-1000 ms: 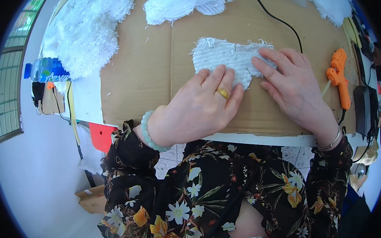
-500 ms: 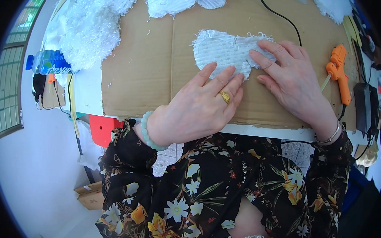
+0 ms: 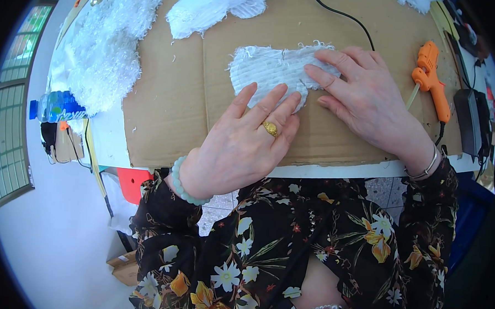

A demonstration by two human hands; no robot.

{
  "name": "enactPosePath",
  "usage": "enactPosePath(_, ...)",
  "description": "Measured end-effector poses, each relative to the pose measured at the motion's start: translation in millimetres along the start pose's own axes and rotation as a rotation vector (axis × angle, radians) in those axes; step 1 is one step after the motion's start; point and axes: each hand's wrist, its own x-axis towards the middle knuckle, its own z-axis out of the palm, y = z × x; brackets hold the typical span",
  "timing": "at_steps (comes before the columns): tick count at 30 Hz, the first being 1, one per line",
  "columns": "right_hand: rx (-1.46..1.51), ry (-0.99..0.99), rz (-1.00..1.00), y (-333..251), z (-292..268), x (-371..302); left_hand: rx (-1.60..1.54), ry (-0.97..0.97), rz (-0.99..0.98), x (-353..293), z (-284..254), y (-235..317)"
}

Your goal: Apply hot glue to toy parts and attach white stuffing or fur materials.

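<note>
A small white piece of fabric (image 3: 267, 72) with ribbed lines and frayed edges lies flat on the brown cardboard (image 3: 167, 101). My left hand (image 3: 243, 135), with a ring and a bead bracelet, rests palm down with its fingers stretched out, the tips on the fabric's near edge. My right hand (image 3: 366, 96) lies over the fabric's right end, fingers extended and slightly bent, partly hiding that end. Neither hand grips anything. Right of my right hand, an orange hot glue gun (image 3: 432, 79) with a pale glue stick lies on the cardboard.
Fluffy white fabric (image 3: 105, 49) heaps up at the left, beside a plastic bottle (image 3: 59, 106). Another white fabric piece (image 3: 215, 9) lies at the far side. A black cable (image 3: 347, 15) crosses the cardboard there. A black power adapter (image 3: 470, 123) sits at the right edge.
The whole view has shifted, so the table and things on it appear further left and slightly turned. Both hands stay on the fabric in about the same pose.
</note>
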Motion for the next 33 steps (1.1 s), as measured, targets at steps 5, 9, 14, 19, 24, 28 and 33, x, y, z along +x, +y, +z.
enactPosePath(5, 0.019, 0.009, -0.001, 3, 1, -2, 0.009, 0.004, -0.032, 4, -4, 1)
enactPosePath(9, 0.026, 0.019, -0.006, 4, -1, -5, -0.001, 0.033, -0.066, 11, -5, -1)
enactPosePath(14, 0.05, 0.184, 0.032, 20, -16, -4, -0.047, 0.0, -0.12, 11, -2, 0)
enactPosePath(19, 0.079, 0.082, 0.227, 19, -57, 3, -0.024, 0.023, -0.063, 9, 2, -4)
enactPosePath(24, 0.031, 0.146, 0.049, 22, -25, -6, -0.03, 0.036, -0.059, 13, 2, -2)
enactPosePath(28, 0.026, 0.13, -0.023, 22, -18, -3, -0.049, 0.058, -0.066, 13, 5, -5)
enactPosePath(33, 0.007, 0.107, -0.053, 30, -5, -7, -0.069, 0.081, -0.058, 15, 6, -7)
